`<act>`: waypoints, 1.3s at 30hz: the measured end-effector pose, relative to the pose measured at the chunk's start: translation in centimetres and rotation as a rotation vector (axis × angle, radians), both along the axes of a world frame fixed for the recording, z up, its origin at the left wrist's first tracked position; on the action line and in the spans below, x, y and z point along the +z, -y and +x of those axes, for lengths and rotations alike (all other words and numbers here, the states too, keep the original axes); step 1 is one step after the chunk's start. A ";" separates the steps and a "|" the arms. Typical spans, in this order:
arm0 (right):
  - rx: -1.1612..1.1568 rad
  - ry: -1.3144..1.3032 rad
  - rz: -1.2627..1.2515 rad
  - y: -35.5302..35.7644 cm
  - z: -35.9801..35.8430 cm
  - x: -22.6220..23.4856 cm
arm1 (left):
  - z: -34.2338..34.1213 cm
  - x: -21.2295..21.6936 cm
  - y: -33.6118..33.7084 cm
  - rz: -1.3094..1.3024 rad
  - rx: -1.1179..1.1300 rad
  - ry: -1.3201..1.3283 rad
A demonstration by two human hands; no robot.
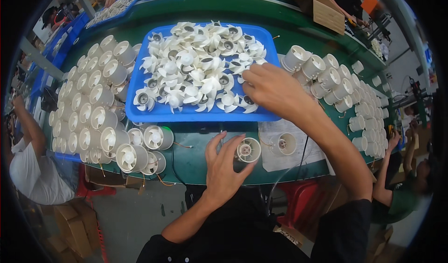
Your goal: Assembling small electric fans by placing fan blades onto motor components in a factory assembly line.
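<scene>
My left hand (225,164) holds a small white round fan housing (248,149) at the near edge of the green table (196,160), fingers curled around its left side. My right hand (275,91) reaches over the right end of a blue tray (140,78) heaped with several white fan impellers (200,67); its fingertips rest among the impellers near the tray's right edge, and whether it grips one is hidden. A second white housing (284,144) lies on a sheet of paper (280,162) just right of my left hand.
Rows of white fan housings (93,109) with impellers fitted crowd the table's left side. More white housings (336,83) stand on the right. Other people work at the left, right and far edges. A cardboard box (322,6) sits at the back right.
</scene>
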State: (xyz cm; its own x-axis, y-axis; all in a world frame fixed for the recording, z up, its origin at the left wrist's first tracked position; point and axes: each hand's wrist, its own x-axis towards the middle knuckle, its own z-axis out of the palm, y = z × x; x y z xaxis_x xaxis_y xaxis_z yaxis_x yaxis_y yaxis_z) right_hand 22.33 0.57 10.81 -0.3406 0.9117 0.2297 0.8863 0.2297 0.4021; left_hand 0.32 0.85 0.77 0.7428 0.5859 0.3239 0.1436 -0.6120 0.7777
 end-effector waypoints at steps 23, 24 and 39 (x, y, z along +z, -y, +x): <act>-0.568 -2.135 0.189 12.2 -12.3 -4.0 | -0.9 -0.6 -0.7 -0.151 -0.086 0.147; -0.613 -2.119 0.211 12.0 -12.9 -5.2 | -0.9 -0.9 -0.7 -0.150 -0.097 0.140; -0.747 -1.574 0.378 13.0 -14.4 -5.7 | -0.9 -0.5 -0.8 0.020 -0.137 0.058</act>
